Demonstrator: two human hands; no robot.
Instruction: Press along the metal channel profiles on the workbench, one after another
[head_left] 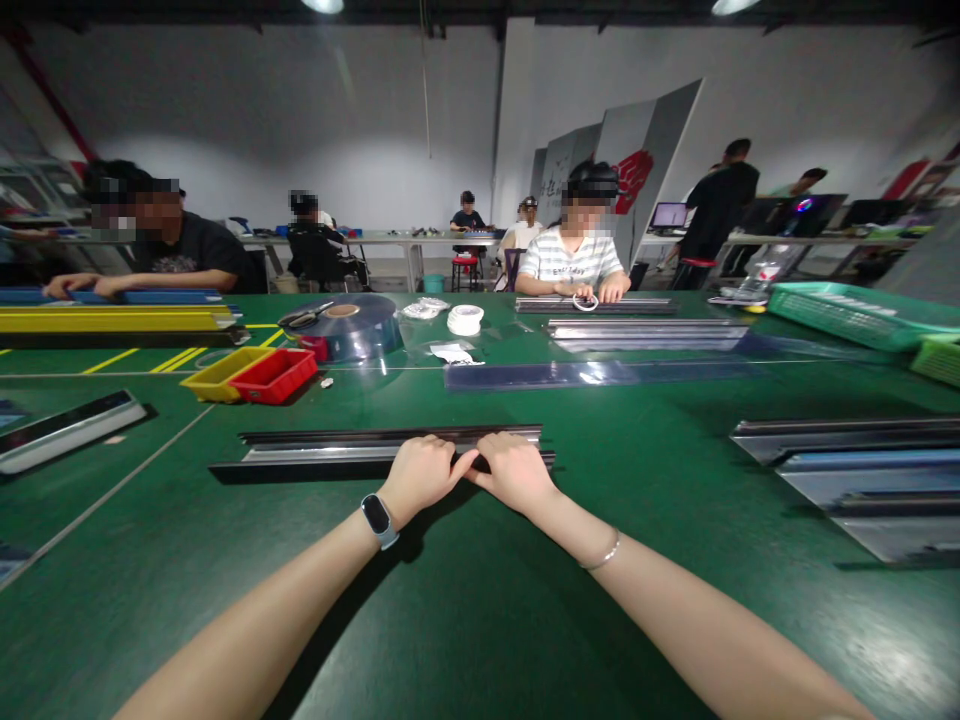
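Observation:
A long black profile (322, 462) with a shiny channel down its middle lies crosswise on the green table in front of me. Both hands are at its right part, close together with the thumbs nearly meeting. My left hand (424, 472), a band with a dark screen on its wrist, is curled over the profile. Closed over the stretch near the right end is my right hand (519, 472), with a thin bracelet on that arm. The backs of my hands hide most of the fingertips and whatever lies under them.
Beyond the profile are a yellow bin (223, 376), a red bin (276, 376), a roll of clear film (360, 335) and a clear strip (585, 374). More profiles (862, 470) lie to the right, near a green basket (862, 318). A co-worker (574, 255) sits opposite.

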